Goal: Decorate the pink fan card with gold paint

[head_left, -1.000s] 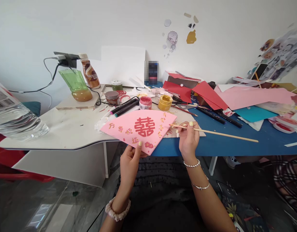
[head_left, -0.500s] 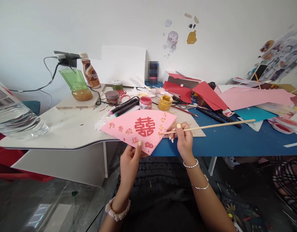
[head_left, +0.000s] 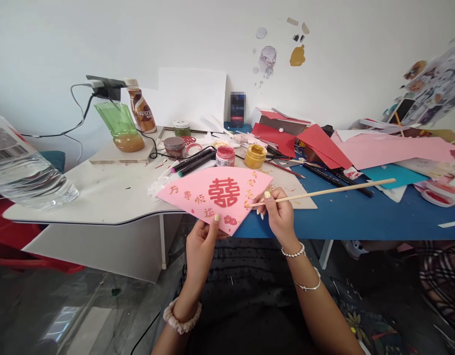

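A pink fan-shaped paper (head_left: pixel 190 190) bears a large red double character, smaller gold characters and red flowers. Its lower edge is pinched by my left hand (head_left: pixel 203 241), thumb on top and fingers underneath. My right hand (head_left: pixel 281 212) grips a long thin wooden brush (head_left: pixel 338 190) near its tip, which touches or nearly touches the gold marks at the paper's right side. Just behind the paper stand an open pink paint jar (head_left: pixel 225 157) and an open gold paint jar (head_left: pixel 255 157).
Markers (head_left: pixel 197 163) lie behind the paper. On the left are a large water bottle (head_left: pixel 27 167), a cut green bottle (head_left: pixel 120 125) and a coffee bottle (head_left: pixel 141 108). Red envelopes (head_left: pixel 323 148) and pink paper (head_left: pixel 393 150) pile up at right. A phone (head_left: pixel 237 109) leans at the wall.
The view has shifted slightly, so the table items appear a little farther right. My right hand and the brush have moved slightly left relative to the table. Both grips look the same.
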### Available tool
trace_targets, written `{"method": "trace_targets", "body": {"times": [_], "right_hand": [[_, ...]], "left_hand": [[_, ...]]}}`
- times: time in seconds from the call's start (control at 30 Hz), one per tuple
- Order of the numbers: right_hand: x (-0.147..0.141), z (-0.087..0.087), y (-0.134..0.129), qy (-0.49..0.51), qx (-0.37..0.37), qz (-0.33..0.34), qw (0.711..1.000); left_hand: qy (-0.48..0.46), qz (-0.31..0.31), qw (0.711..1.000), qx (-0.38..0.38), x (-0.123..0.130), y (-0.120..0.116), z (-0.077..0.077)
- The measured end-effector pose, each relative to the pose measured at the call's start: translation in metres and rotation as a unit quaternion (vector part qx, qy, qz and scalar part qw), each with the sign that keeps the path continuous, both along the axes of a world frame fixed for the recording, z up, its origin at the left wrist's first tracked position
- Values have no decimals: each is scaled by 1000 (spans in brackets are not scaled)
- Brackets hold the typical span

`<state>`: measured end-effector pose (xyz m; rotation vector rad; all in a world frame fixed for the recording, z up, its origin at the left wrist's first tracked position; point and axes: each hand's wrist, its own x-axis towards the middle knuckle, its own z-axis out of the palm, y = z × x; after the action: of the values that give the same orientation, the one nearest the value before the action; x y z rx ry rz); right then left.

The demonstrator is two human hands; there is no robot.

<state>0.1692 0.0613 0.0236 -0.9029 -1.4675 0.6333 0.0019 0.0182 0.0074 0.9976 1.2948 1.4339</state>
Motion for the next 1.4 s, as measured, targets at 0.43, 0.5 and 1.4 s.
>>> {"method": "trace_targets", "body": {"times": [0.43,0.5,1.4], "right_hand": [[0,-1,0,-20,0,-3,1000],[0,-1,0,-9,1,-3,1000],[1,-3,0,-34,-3,-8,999]], "left_hand": [[-5,-2,1000,-5,-1,0,0],[0,0,1000,-6,-1,0,0],[-1,4,1000,-4,0,0,2]]}}
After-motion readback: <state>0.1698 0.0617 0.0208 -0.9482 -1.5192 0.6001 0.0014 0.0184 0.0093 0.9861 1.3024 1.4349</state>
